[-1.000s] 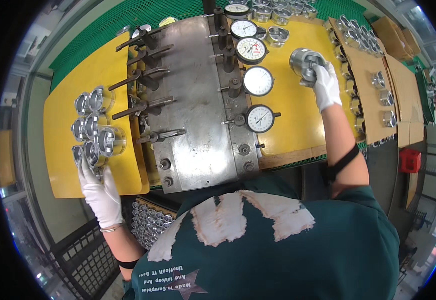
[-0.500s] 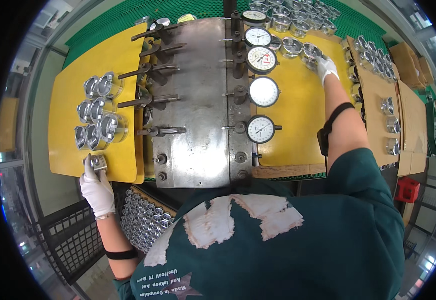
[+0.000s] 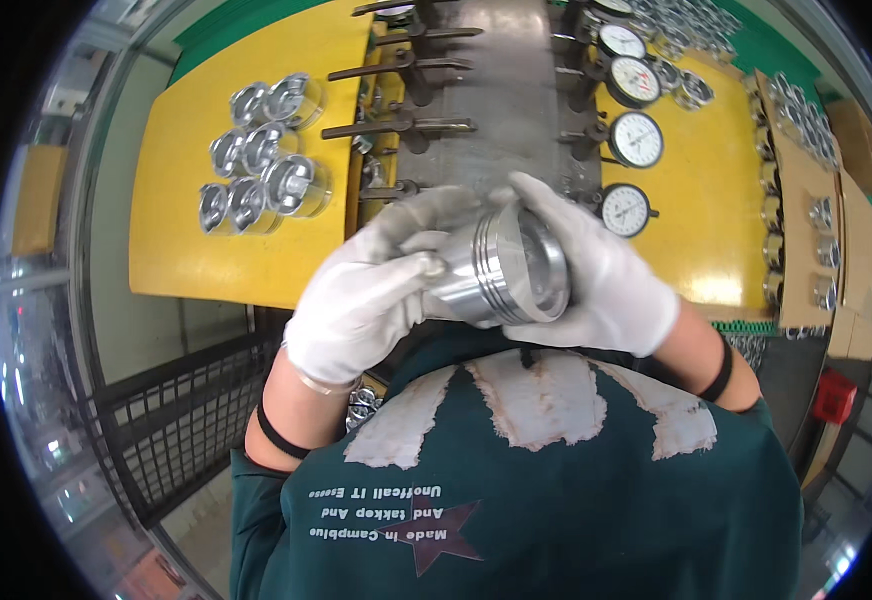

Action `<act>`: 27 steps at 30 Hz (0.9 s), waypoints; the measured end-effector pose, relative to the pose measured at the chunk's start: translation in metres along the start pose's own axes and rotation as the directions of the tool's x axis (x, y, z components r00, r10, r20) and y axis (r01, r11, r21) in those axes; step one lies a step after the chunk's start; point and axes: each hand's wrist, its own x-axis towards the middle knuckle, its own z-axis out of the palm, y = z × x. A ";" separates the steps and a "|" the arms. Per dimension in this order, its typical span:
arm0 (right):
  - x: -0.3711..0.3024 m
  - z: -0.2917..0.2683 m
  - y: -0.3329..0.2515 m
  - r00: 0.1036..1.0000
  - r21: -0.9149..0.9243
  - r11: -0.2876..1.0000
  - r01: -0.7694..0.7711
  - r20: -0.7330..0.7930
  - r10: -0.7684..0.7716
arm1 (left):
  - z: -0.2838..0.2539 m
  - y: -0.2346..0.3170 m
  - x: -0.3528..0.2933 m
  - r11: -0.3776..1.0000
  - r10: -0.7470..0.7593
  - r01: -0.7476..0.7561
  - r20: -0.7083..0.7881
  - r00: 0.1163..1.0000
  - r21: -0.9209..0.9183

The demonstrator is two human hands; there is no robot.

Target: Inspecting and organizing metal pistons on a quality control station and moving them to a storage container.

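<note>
Both gloved hands come up from the near side and meet in front of the chest, wrists turned inward. The left hand has its fingers closed on the left end of a shiny metal piston; the right hand cups its right end, fingers curved around it. The piston is held tilted between them, hiding the near end of a steel plate. Dial gauges line the plate's right side. Seven pistons stand grouped on the yellow worktop at left.
</note>
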 end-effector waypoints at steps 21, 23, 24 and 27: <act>-0.045 0.028 -0.009 0.688 0.742 0.341 -0.577 0.217 0.693 | -0.030 -0.034 0.090 -0.233 0.303 -0.552 0.599 0.741 0.801; -0.045 0.030 -0.005 0.702 0.741 0.365 -0.564 0.198 0.684 | -0.033 -0.034 0.094 -0.258 0.329 -0.549 0.607 0.723 0.795; -0.045 0.031 -0.004 0.716 0.747 0.373 -0.551 0.194 0.671 | -0.032 -0.034 0.095 -0.256 0.326 -0.552 0.609 0.723 0.793; -0.044 0.028 -0.003 0.721 0.746 0.372 -0.552 0.202 0.663 | -0.029 -0.034 0.096 -0.228 0.334 -0.567 0.610 0.719 0.792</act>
